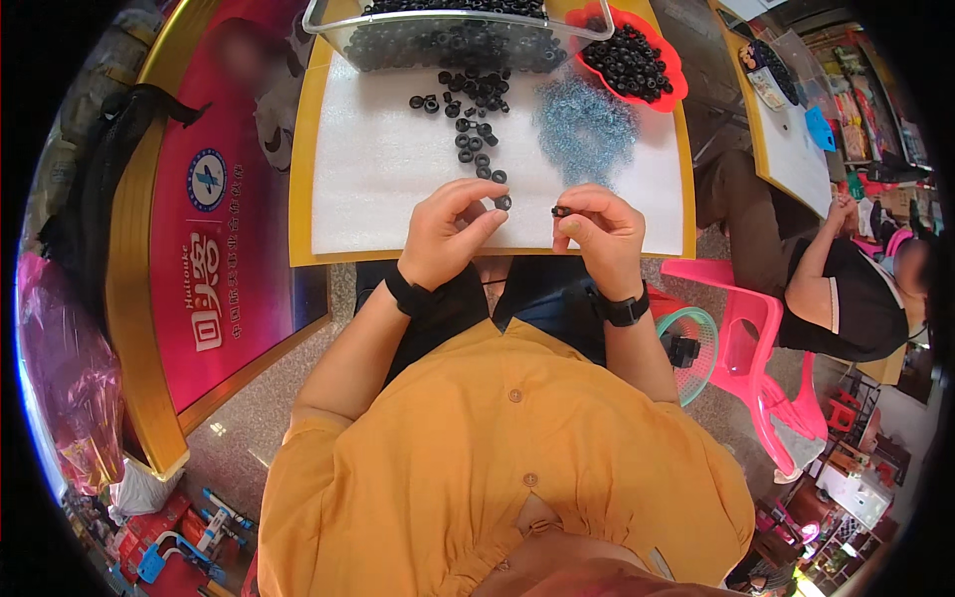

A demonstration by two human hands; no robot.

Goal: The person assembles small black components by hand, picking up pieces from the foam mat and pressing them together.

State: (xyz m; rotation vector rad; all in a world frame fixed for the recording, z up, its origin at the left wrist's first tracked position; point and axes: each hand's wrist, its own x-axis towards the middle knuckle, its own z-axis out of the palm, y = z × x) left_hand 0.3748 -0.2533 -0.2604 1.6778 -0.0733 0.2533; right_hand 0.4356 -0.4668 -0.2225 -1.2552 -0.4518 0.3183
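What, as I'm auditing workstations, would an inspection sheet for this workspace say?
Surface: white sheet on a yellow-edged table.
Work items: clear plastic bin and red scalloped bowl, both holding black rings; pile of tiny pale-blue pieces near the bowl.
Clutter: loose black rings scattered between bin and hands.
Hands: left hand pinches a black ring; right hand pinches a small black part.
Cables: nothing seen.
Surroundings: pink plastic chair, mint-green basket and seated co-worker to the right; pink printed panel to the left.
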